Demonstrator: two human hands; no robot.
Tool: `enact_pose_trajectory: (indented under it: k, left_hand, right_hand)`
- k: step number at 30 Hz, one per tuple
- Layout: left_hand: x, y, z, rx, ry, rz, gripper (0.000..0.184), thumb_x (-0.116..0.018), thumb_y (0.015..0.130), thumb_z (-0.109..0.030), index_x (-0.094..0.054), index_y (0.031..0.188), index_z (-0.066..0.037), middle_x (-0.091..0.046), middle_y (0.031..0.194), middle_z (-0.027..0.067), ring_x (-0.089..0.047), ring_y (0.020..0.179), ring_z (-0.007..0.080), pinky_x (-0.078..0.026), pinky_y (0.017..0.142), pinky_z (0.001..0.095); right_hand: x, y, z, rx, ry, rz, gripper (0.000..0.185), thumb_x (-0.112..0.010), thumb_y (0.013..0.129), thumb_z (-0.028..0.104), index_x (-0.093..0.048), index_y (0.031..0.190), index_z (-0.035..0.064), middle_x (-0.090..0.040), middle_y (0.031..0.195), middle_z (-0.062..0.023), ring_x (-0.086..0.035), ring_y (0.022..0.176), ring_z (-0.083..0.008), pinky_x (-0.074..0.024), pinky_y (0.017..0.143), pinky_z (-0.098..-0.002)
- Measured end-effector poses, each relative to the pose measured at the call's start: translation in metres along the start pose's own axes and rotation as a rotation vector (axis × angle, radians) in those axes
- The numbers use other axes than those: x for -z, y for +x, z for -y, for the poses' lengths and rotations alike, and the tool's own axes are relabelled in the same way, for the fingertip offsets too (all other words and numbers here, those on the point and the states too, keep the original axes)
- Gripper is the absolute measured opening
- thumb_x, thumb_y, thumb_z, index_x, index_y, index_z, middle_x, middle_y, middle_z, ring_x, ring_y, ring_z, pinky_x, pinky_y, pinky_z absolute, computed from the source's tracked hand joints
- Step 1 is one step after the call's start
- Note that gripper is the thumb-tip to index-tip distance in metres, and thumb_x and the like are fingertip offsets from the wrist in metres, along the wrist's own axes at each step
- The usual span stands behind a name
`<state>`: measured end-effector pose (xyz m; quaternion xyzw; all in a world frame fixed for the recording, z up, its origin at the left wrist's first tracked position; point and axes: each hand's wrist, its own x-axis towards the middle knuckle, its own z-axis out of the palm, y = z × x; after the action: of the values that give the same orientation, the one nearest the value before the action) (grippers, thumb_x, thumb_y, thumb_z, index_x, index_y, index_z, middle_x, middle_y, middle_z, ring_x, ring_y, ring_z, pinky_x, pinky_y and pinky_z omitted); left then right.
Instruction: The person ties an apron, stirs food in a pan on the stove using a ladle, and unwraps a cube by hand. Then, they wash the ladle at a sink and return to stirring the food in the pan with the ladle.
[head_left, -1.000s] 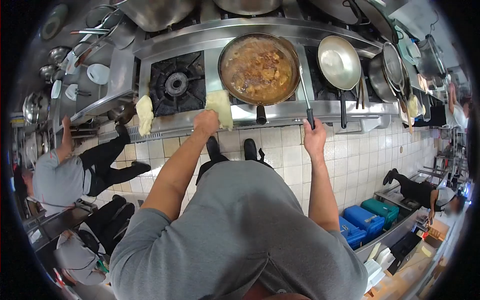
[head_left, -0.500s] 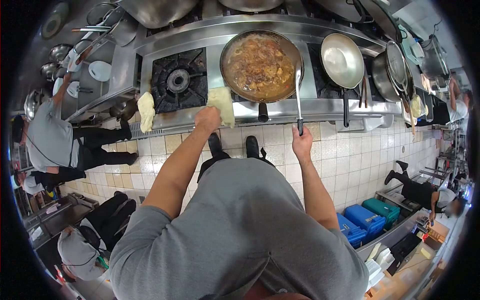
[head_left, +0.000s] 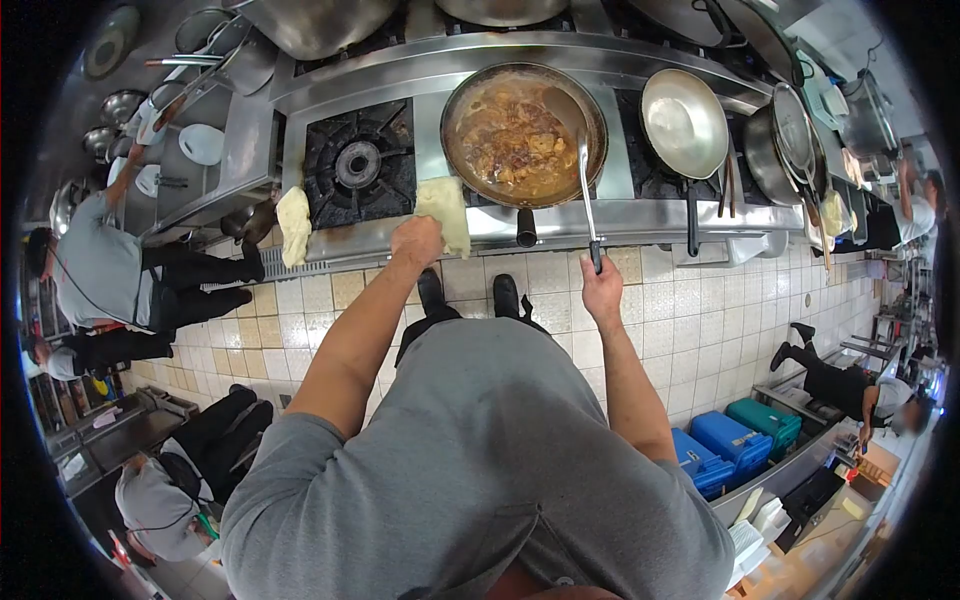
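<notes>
My right hand [head_left: 602, 290] is closed round the black handle of a long metal cooking spoon [head_left: 587, 195]. The spoon's sauce-covered oval head rests in a wide frying pan [head_left: 449, 160] on the stove. Inside the pan are chunks of food in brown sauce [head_left: 510, 145], looking like pieces of meat. My left hand [head_left: 416, 240] is closed on a pale yellowish folded cloth [head_left: 443, 215], which hangs over the stove's front edge, left of the pan's handle [head_left: 526, 228].
An unlit burner [head_left: 357, 164] lies to the left, with another cloth [head_left: 294, 226] hanging beside it. At right sits a second frying pan [head_left: 685, 125]. Co-workers stand at left [head_left: 100, 260], behind left [head_left: 165, 500] and at right [head_left: 850, 385]. Blue bins [head_left: 728, 440] are behind me.
The spoon's head has shifted toward the upper right of the pan and shows more. My right hand has moved slightly left, and the food is spread differently. My left hand stays on the cloth.
</notes>
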<state>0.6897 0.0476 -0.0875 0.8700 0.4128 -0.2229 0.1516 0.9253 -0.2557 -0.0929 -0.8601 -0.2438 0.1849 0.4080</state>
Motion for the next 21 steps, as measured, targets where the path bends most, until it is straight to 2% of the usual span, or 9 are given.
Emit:
enact_pose_trajectory:
  k: [3,7,9,10,13,14,18,21]
  left_hand:
    - [0.002,-0.002,-0.001,0.023,-0.008,0.016,0.027,-0.069,0.088,-0.027,-0.08,0.108,-0.012,-0.077,0.111,0.0169,-0.074,0.106,0.0363,-0.06,0.093,0.0484]
    - [0.014,-0.009,-0.006,0.027,-0.019,0.023,0.028,-0.07,0.09,-0.025,-0.08,0.109,-0.008,-0.077,0.112,0.0182,-0.075,0.107,0.0352,-0.06,0.094,0.0467]
    - [0.016,-0.01,-0.007,0.009,-0.013,0.025,0.028,-0.07,0.091,-0.024,-0.08,0.109,-0.006,-0.077,0.113,0.0187,-0.075,0.108,0.0345,-0.06,0.095,0.0456]
    - [0.011,-0.007,-0.004,-0.004,-0.007,0.025,0.028,-0.07,0.091,-0.024,-0.08,0.109,-0.006,-0.077,0.113,0.0185,-0.075,0.108,0.0343,-0.06,0.095,0.0455]
    - [0.005,-0.004,-0.002,-0.004,-0.009,0.014,0.027,-0.072,0.089,-0.027,-0.08,0.108,-0.01,-0.077,0.111,0.0172,-0.074,0.107,0.0351,-0.06,0.093,0.047]
    - [0.004,-0.004,-0.001,0.003,-0.014,0.008,0.027,-0.073,0.088,-0.029,-0.08,0.108,-0.012,-0.077,0.111,0.0166,-0.074,0.107,0.0355,-0.06,0.093,0.0479]
    - [0.004,-0.004,-0.001,0.019,-0.022,0.005,0.027,-0.073,0.088,-0.03,-0.08,0.108,-0.013,-0.077,0.111,0.0167,-0.074,0.108,0.0357,-0.06,0.093,0.0477]
    - [0.003,-0.004,-0.001,0.033,-0.035,0.001,0.026,-0.074,0.088,-0.03,-0.08,0.108,-0.013,-0.077,0.111,0.0167,-0.074,0.108,0.0358,-0.06,0.093,0.0478]
  right_hand:
    - [0.003,0.006,0.003,-0.033,-0.009,0.045,0.042,-0.073,0.1,0.035,-0.063,0.082,-0.0016,-0.06,0.066,-0.0149,-0.055,0.061,-0.0222,-0.0467,0.061,-0.0414]
    - [0.011,0.013,0.018,0.017,0.128,0.05,0.029,-0.072,0.1,0.025,-0.071,0.109,-0.003,-0.064,0.073,-0.007,-0.059,0.069,-0.0156,-0.0493,0.065,-0.034]
    - [0.013,0.019,0.039,0.068,0.267,-0.013,0.032,-0.07,0.101,0.018,-0.069,0.125,-0.0028,-0.066,0.077,-0.0029,-0.059,0.072,-0.0119,-0.0503,0.067,-0.0299]
    - [0.023,0.021,0.052,0.023,0.317,0.068,0.037,-0.067,0.102,0.013,-0.065,0.136,-0.0011,-0.068,0.083,-0.0024,-0.059,0.072,-0.0094,-0.0506,0.069,-0.0262]
    - [0.039,0.043,0.072,-0.028,0.251,0.137,0.038,-0.067,0.102,0.012,-0.065,0.139,-0.0004,-0.07,0.085,-0.0029,-0.059,0.071,-0.0082,-0.0509,0.068,-0.0258]
    - [0.049,0.048,0.093,-0.102,0.213,0.162,0.042,-0.067,0.102,0.013,-0.063,0.143,0.0014,-0.071,0.083,-0.0028,-0.058,0.063,-0.0089,-0.0493,0.061,-0.0258]
    - [0.06,0.078,0.104,-0.174,0.238,0.251,0.044,-0.065,0.104,0.018,-0.062,0.145,0.0032,-0.071,0.079,-0.0034,-0.052,0.052,-0.0074,-0.0439,0.05,-0.0264]
    - [0.068,0.087,0.113,-0.18,0.258,0.313,0.044,-0.064,0.104,0.018,-0.062,0.145,0.0028,-0.07,0.079,-0.0027,-0.053,0.054,-0.0072,-0.0444,0.051,-0.0262]
